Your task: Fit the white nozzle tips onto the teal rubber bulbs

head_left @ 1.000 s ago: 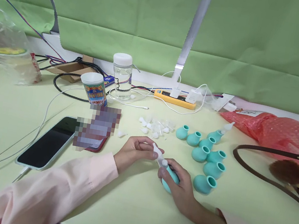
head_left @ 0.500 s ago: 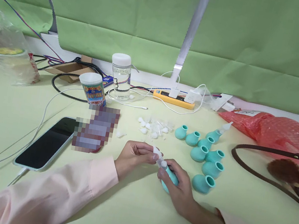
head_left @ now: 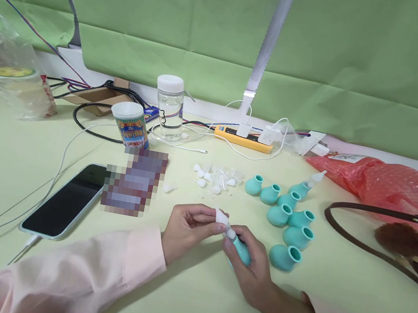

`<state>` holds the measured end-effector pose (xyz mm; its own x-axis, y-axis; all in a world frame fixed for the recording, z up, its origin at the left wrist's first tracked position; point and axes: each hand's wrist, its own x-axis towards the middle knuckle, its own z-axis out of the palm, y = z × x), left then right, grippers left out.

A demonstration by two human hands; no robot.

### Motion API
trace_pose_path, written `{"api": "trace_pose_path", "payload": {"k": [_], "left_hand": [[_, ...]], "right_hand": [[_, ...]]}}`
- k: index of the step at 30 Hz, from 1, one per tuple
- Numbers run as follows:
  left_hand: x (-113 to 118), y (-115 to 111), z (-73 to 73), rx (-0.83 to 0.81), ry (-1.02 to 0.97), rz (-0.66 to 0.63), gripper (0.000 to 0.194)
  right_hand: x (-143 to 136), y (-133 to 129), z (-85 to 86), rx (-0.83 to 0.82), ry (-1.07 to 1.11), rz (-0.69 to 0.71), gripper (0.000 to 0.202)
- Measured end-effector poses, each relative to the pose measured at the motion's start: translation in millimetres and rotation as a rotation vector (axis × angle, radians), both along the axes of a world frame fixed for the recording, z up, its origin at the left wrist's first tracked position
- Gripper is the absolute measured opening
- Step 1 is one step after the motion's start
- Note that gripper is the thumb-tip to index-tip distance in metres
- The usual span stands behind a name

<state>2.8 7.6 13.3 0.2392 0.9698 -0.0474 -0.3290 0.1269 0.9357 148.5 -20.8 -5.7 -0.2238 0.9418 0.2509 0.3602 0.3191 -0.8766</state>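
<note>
While right hand (head_left: 254,273) grips a half-hidden teal bulb (head_left: 242,251), left hand (head_left: 186,232) pinching white nozzle (head_left: 221,216), partly covered

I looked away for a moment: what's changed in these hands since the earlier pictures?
The left hand, holding a white tip, has come slightly nearer the body. Nothing was taken or let go: the right hand still holds a green bulb. The other bulbs stayed put.

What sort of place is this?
Likely an indoor work desk: a yellow power strip with white plugs, a phone with a cable attached, and several teal bulbs set out.
</note>
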Motion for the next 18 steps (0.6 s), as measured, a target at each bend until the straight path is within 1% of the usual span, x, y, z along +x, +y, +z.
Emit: {"api": "trace_pose_path", "payload": {"k": [2, 7, 13, 18], "left_hand": [[0.1, -0.4, -0.5, -0.001, -0.011, 0.011, 0.019], [-2.0, 1.1, -3.2, -0.018, 0.046, -0.031, 0.019], [-2.0, -0.8, -3.8, 0.047, 0.126, -0.051, 0.02], [-3.1, -3.2, -2.4, 0.104, 0.117, -0.119, 0.02]], "right_hand": [[-0.8, 0.3, 0.4, 0.006, -0.023, -0.012, 0.011], [-2.2, 2.4, 2.7, -0.014, -0.058, 0.002, 0.012], [-1.8, 1.4, 2.8, 0.023, -0.068, 0.024, 0.007], [0.4, 1.8, 1.1, 0.018, -0.057, 0.063, 0.009]]}}
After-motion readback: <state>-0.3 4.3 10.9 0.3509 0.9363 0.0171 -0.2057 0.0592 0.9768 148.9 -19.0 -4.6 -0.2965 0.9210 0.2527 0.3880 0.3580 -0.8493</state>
